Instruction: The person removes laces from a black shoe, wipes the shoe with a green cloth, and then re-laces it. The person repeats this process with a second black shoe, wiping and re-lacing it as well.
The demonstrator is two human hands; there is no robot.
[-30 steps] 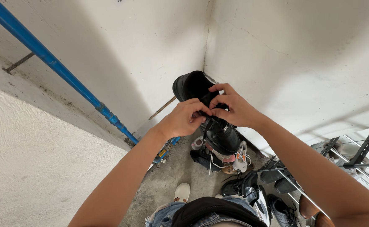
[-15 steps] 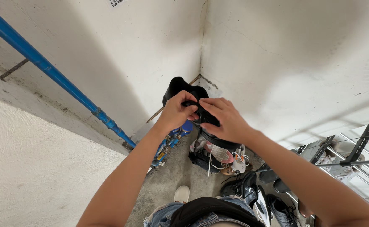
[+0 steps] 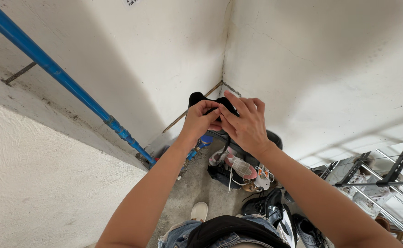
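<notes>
Left hand [image 3: 200, 120] and right hand [image 3: 245, 124], both closed on a black shoe [image 3: 201, 98], hold it raised toward the far wall corner [image 3: 224, 69], fingertips meeting at its opening. Below lies a pile of shoes [image 3: 243, 170]; a blue pipe [image 3: 64, 82] runs left.

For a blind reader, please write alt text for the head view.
Both hands, left hand and right hand, hold a black shoe up before a white wall corner. Below lie a pile of shoes on concrete; a blue pipe crosses left.
</notes>
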